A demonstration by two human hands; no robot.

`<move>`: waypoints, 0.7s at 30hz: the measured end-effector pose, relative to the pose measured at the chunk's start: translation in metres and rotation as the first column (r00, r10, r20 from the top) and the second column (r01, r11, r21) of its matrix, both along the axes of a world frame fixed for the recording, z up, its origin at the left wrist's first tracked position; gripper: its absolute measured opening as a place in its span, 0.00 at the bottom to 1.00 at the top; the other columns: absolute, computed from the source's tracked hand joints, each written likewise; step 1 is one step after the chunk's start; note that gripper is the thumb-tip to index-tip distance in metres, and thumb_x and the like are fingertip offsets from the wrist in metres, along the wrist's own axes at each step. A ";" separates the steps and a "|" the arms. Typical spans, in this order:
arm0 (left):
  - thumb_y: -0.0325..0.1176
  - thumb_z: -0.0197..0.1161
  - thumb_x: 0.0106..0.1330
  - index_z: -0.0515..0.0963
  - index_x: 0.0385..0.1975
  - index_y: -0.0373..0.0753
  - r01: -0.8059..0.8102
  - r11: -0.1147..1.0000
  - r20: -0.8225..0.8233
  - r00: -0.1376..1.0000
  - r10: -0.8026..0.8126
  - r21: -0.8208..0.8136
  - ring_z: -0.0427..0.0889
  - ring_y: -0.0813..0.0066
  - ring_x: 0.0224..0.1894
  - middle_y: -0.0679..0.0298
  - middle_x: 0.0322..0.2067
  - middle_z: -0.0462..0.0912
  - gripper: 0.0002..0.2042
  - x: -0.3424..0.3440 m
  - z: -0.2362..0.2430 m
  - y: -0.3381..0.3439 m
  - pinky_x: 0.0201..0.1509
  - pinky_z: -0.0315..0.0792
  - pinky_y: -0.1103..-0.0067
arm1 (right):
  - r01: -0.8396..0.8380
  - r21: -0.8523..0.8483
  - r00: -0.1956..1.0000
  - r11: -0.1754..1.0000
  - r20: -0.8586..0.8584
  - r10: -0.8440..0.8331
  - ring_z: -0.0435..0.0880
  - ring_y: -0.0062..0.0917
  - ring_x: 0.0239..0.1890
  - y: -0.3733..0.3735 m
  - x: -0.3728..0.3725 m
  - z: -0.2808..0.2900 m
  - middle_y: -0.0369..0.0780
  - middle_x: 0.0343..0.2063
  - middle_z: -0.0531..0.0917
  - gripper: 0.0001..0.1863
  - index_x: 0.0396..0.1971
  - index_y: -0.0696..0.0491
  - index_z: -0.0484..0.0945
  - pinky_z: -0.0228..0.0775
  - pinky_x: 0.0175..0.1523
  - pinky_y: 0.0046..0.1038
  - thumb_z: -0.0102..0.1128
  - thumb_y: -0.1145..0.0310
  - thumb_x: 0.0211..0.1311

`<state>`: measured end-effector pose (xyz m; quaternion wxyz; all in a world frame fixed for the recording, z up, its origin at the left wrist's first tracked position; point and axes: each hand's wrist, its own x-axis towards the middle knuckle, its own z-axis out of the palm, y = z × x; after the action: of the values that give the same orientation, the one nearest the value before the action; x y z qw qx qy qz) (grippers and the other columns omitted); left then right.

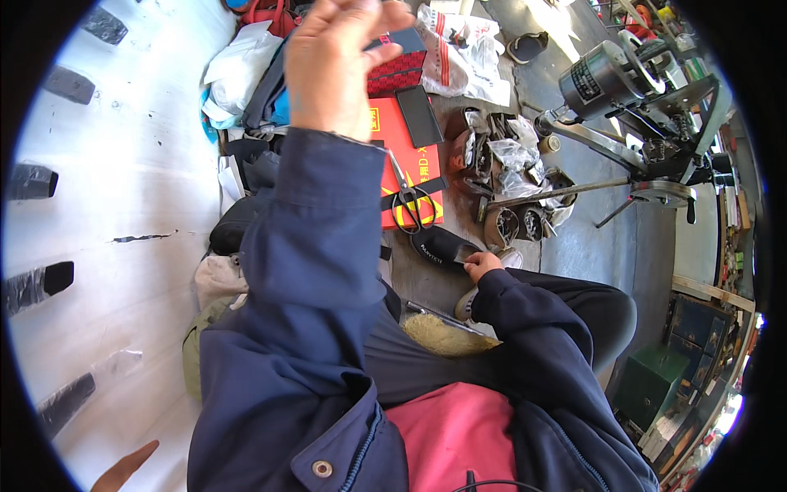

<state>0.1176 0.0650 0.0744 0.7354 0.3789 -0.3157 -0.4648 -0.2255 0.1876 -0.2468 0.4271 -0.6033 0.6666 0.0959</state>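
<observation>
My left hand (332,78) is raised high at the top of the view, with its thumb stretched out to the side and the fingers apart. The upper edge cuts off some fingertips, and I see nothing held in it. Low between my knees, my right hand (481,265) pinches the opening of a black shoe (438,246) with pale lettering on it. Just beyond the shoe, black-handled scissors (412,205) lie across a red box (385,156) with yellow print. A dark strip (430,189) crosses the box under the scissors, and a black phone (419,116) rests on its far edge.
A hand-cranked machine (611,90) stands at the right. Several open containers with plastic bags (516,156) sit left of it. White plastic bags (467,49) and a loose dark shoe (527,47) lie farther off. A finger-like shape (127,467) shows at lower left.
</observation>
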 end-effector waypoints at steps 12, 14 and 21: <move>0.35 0.55 0.75 0.76 0.50 0.43 -0.168 0.982 0.010 0.986 0.167 0.088 0.82 0.75 0.44 0.69 0.38 0.83 0.09 0.042 -0.032 -0.034 0.47 0.72 0.75 | 0.157 -0.085 0.981 0.984 0.131 -0.145 0.89 0.39 0.41 -0.010 0.022 -0.028 0.49 0.35 0.88 0.17 0.42 0.56 0.86 0.78 0.50 0.35 0.65 0.59 0.61; 0.35 0.55 0.74 0.76 0.50 0.43 -0.161 0.982 -0.007 0.987 0.163 0.103 0.82 0.75 0.44 0.68 0.38 0.83 0.10 0.048 -0.037 -0.039 0.47 0.72 0.74 | 0.200 -0.118 0.976 0.973 0.117 -0.186 0.89 0.38 0.38 -0.015 0.029 -0.029 0.49 0.34 0.88 0.16 0.41 0.56 0.87 0.79 0.48 0.35 0.65 0.60 0.61; 0.36 0.57 0.72 0.76 0.51 0.43 -0.197 0.975 -0.001 0.980 0.198 0.098 0.82 0.73 0.45 0.68 0.38 0.84 0.11 0.061 -0.043 -0.041 0.47 0.73 0.74 | 0.505 -0.226 0.747 0.833 0.599 -0.290 0.85 0.21 0.29 -0.069 0.094 -0.003 0.41 0.27 0.87 0.08 0.39 0.59 0.84 0.77 0.39 0.26 0.61 0.71 0.66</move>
<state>0.1785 0.0242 0.0316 0.7601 0.4415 -0.2495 -0.4064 -0.1313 0.1189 -0.2499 0.4848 -0.5155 0.6388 -0.3019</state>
